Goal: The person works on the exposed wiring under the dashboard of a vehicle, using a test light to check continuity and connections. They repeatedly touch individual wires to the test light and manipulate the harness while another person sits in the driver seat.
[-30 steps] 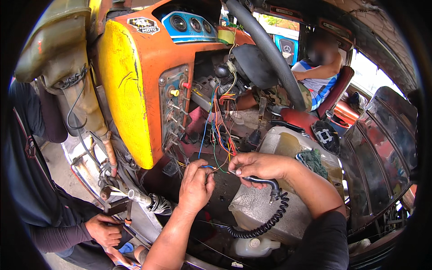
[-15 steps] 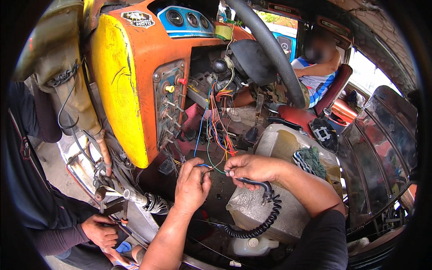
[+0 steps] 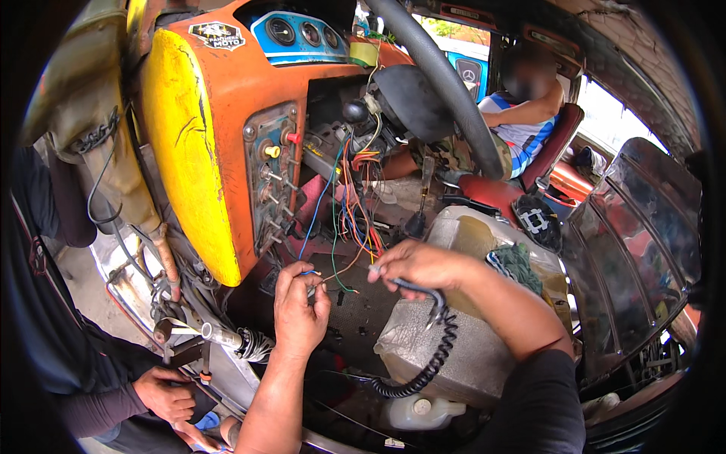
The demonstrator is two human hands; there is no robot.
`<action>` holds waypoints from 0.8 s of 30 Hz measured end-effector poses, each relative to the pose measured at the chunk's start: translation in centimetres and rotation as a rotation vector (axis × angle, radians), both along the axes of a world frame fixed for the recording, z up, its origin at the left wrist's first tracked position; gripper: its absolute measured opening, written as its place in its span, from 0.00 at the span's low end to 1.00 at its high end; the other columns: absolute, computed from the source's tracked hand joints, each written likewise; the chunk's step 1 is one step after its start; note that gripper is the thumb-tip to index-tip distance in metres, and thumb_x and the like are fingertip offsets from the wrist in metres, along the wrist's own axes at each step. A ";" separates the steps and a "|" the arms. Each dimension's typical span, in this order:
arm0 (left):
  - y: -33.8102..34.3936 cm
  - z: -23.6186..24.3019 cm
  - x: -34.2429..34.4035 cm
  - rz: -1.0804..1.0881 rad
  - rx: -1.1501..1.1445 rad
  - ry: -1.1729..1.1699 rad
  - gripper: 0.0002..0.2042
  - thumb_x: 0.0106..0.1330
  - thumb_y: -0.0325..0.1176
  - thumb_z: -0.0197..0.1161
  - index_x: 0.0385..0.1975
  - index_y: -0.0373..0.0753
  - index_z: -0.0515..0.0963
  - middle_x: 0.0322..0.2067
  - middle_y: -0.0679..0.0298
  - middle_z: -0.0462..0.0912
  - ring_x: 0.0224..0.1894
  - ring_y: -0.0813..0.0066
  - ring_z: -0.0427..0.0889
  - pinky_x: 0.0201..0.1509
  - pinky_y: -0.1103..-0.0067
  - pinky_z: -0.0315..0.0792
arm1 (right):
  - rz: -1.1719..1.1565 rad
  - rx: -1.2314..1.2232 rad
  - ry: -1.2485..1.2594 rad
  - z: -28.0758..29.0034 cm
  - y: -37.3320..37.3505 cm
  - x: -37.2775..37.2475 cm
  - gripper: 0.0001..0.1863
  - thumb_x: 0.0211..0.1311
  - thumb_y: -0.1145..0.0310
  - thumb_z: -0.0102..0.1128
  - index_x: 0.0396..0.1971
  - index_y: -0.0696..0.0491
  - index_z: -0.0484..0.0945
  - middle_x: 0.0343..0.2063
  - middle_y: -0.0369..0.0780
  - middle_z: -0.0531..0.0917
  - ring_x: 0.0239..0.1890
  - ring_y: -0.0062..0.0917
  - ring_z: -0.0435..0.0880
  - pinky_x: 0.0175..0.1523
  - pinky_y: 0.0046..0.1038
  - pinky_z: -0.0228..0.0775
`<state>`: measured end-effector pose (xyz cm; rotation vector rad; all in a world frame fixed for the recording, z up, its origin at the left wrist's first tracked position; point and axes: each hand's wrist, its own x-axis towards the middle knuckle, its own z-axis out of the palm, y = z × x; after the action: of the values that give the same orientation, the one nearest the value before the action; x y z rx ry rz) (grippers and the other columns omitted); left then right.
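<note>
My left hand (image 3: 301,309) is closed in a pinch on a blue wire (image 3: 308,272), its fingertips near the wire's end. A thin brown wire (image 3: 342,269) also runs to these fingers. Between my hands, a green wire (image 3: 335,253) hangs loose with its tip bent outward. My right hand (image 3: 412,265) is closed around a thick black cable (image 3: 414,287) that runs into a coiled black cord (image 3: 435,363). Something pale shows at its fingertips, too small to name. Beyond both hands, a bundle of coloured wires (image 3: 354,208) hangs beneath the steering column.
An orange and yellow dashboard (image 3: 215,121) with a switch panel (image 3: 272,174) stands at left; the steering wheel (image 3: 446,76) is above. A silver-covered box (image 3: 446,340) lies under my right arm, a white jug (image 3: 423,412) below. One person sits far right; another person's hand (image 3: 165,395) is lower left.
My hands have moved apart. The green wire, earlier stretched to my right fingers, now hangs free. The whole view has shifted slightly, so the dashboard sits further left.
</note>
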<state>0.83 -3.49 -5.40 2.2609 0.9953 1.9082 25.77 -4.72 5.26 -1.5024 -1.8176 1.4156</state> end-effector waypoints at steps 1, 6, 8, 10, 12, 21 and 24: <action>0.0 0.0 0.0 -0.001 -0.001 -0.001 0.09 0.60 0.18 0.66 0.38 0.34 0.76 0.47 0.51 0.80 0.49 0.51 0.82 0.54 0.65 0.78 | -0.017 0.033 -0.006 1.1 -0.1 1.0 0.14 0.77 0.64 0.55 0.50 0.55 0.84 0.27 0.33 0.81 0.18 0.16 0.80 0.20 0.21 0.71; 0.0 0.0 0.0 0.003 0.006 0.001 0.08 0.61 0.18 0.65 0.38 0.34 0.75 0.47 0.51 0.80 0.49 0.51 0.82 0.54 0.64 0.77 | -0.047 0.126 -0.267 2.4 -0.1 3.2 0.17 0.73 0.67 0.54 0.57 0.58 0.76 0.26 0.35 0.83 0.17 0.19 0.79 0.19 0.25 0.70; -0.1 0.0 0.1 0.000 0.006 0.001 0.09 0.61 0.19 0.66 0.38 0.34 0.75 0.47 0.51 0.80 0.49 0.51 0.82 0.54 0.64 0.77 | -0.056 0.137 -0.305 1.7 0.4 3.0 0.21 0.72 0.69 0.53 0.61 0.60 0.71 0.26 0.37 0.84 0.16 0.20 0.78 0.19 0.26 0.70; -0.3 0.0 0.1 -0.001 0.005 0.002 0.08 0.61 0.19 0.66 0.38 0.34 0.75 0.47 0.51 0.80 0.49 0.51 0.82 0.54 0.65 0.77 | -0.105 0.164 -0.343 1.2 1.0 3.0 0.25 0.70 0.70 0.53 0.64 0.62 0.66 0.26 0.40 0.85 0.16 0.21 0.78 0.19 0.27 0.70; -0.3 0.0 0.1 -0.011 0.000 -0.003 0.09 0.61 0.19 0.65 0.38 0.34 0.75 0.47 0.51 0.80 0.49 0.51 0.82 0.54 0.65 0.77 | -0.074 0.152 -0.292 1.1 1.1 3.2 0.26 0.70 0.70 0.54 0.65 0.64 0.64 0.26 0.40 0.85 0.17 0.21 0.78 0.21 0.28 0.70; -0.2 -0.1 0.2 0.004 0.000 0.003 0.10 0.60 0.18 0.66 0.38 0.35 0.75 0.47 0.52 0.80 0.49 0.52 0.82 0.54 0.64 0.77 | -0.011 0.162 -0.309 0.7 1.0 2.7 0.25 0.70 0.70 0.54 0.64 0.62 0.66 0.27 0.39 0.85 0.17 0.20 0.78 0.21 0.28 0.70; -0.2 0.0 0.3 0.002 0.006 0.009 0.10 0.61 0.18 0.66 0.38 0.36 0.75 0.46 0.52 0.80 0.49 0.52 0.83 0.54 0.64 0.77 | -0.036 0.177 -0.306 0.5 1.0 2.7 0.24 0.69 0.70 0.54 0.62 0.62 0.67 0.27 0.39 0.84 0.17 0.20 0.78 0.20 0.28 0.69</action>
<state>1.10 -3.71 -5.43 2.2743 0.9945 1.9056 28.46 -3.69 5.76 -1.7218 -2.0195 1.0195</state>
